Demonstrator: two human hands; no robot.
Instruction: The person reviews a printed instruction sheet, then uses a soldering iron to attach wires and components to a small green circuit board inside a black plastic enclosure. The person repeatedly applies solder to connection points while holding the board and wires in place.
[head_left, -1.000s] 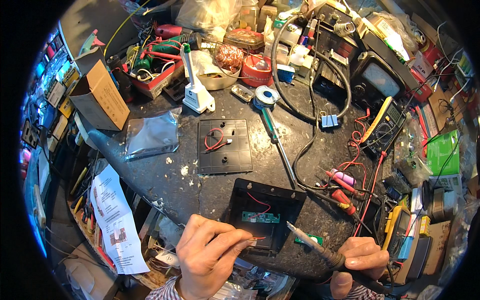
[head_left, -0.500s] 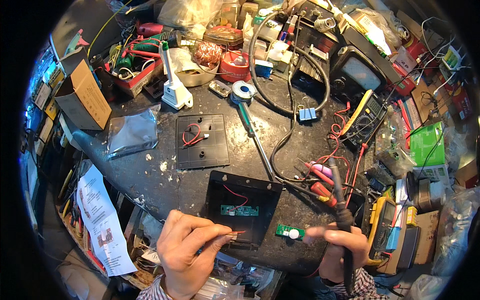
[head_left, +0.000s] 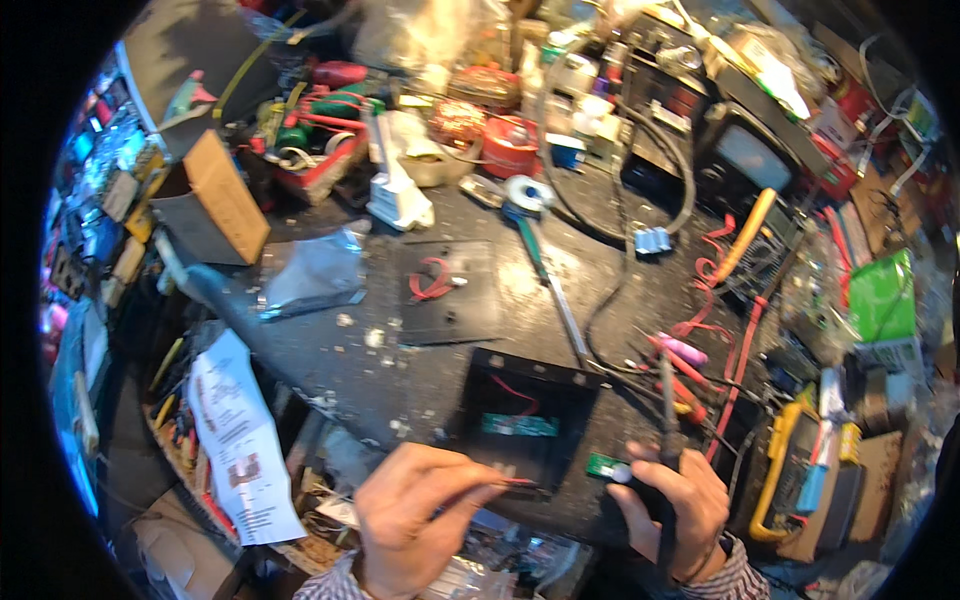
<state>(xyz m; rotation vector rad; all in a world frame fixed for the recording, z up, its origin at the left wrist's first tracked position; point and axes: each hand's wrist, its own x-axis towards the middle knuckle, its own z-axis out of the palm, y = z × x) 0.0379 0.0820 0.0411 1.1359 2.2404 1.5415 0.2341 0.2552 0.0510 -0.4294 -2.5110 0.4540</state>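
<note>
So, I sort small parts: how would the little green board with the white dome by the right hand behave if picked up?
The green board looks small and flat, so it is probably light and stiff. With a rounded white dome on its upper face, it would likely rock if turned over.

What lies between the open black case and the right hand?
The head view shows a small green circuit board with a white dome there, close to the right hand.

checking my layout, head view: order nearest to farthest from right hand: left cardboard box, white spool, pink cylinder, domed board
From the right hand:
1. Domed board, just left
2. Pink cylinder, straight beyond
3. White spool, upper left
4. Cardboard box, far left
</note>
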